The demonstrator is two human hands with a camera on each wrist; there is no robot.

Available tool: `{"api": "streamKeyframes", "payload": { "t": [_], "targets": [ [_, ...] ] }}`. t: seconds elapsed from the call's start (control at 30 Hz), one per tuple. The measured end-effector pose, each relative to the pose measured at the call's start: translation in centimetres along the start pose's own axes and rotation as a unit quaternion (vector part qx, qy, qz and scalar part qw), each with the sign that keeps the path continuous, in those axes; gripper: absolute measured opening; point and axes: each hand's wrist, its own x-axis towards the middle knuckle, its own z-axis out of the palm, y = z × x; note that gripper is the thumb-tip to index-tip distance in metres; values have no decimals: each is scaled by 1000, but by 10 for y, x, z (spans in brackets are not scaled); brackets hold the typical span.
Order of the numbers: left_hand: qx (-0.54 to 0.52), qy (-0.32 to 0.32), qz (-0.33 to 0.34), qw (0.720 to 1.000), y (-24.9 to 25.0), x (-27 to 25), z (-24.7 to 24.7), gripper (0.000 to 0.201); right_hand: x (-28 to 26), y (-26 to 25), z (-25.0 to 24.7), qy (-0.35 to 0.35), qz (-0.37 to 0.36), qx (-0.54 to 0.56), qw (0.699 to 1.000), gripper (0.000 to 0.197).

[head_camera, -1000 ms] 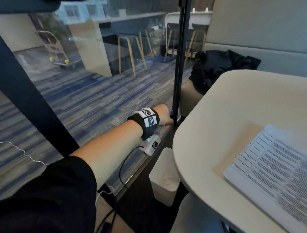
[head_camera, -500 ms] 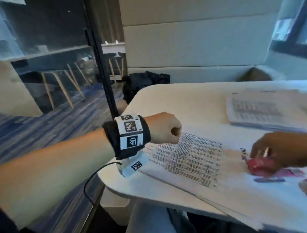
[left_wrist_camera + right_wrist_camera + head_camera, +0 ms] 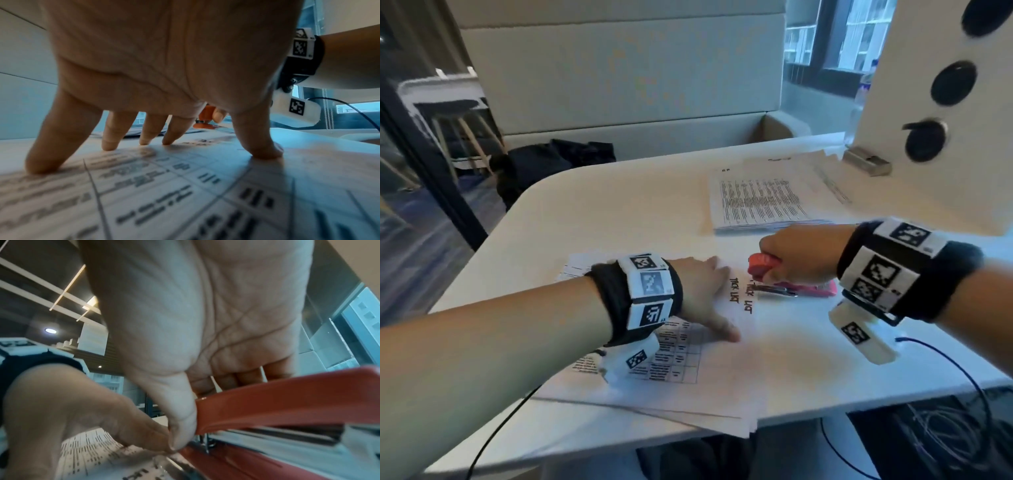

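A stack of printed sheets (image 3: pixel 722 373) headed "task list" lies at the table's near edge. My left hand (image 3: pixel 703 294) presses down on it with spread, straight fingers (image 3: pixel 261 144). A red stapler (image 3: pixel 784 281) sits at the top edge of the stack, its mouth over the paper's corner. My right hand (image 3: pixel 798 253) grips the stapler's top arm (image 3: pixel 287 399) from above, thumb along its side and fingers curled over it. In the left wrist view the stapler's tip (image 3: pixel 203 120) shows beyond my fingers.
A second stack of printed pages (image 3: pixel 767 198) lies farther back on the white table (image 3: pixel 599 212). A white panel with round black sockets (image 3: pixel 948 82) stands at the right. Dark clothing (image 3: pixel 551 161) lies on the bench. A blue cable (image 3: pixel 959 370) runs off the table's right edge.
My left hand came up from beside the table, where it was a fist, and now presses flat on the papers. The view swung right, bringing my right hand on the stapler into sight.
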Motion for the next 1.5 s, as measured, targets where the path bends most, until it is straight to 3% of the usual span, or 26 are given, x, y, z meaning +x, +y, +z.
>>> {"api": "streamKeyframes", "payload": {
  "t": [0.1,0.23,0.47,0.73,0.9,1.07,1.27,1.5],
  "targets": [
    [12,-22,-18,1000,-4,3,0,120,7,2,7,-15,-5,1,1000,24],
    [-5,-44,-50,998,-6,4,1,132,15,0,9,-8,-19,6,1000,29],
    [-36,-30,-39,998,-21,5,-6,120,24,-5,4,0,-27,-3,1000,26],
    [-38,-17,-35,999,-29,7,-7,108,30,1,-12,70,3,65,995,20],
    [-51,-12,-53,997,-31,10,-8,96,28,-8,-16,33,-22,53,998,19],
    [-61,-20,-41,997,-30,3,-5,116,27,-15,-5,-28,-41,-18,999,26],
    [-45,-27,-33,998,-25,1,-3,132,28,-14,1,-16,-58,-22,998,32],
    [-31,-30,-40,998,-20,0,-3,130,28,-14,1,-2,-69,-32,997,32]
  ]
}}
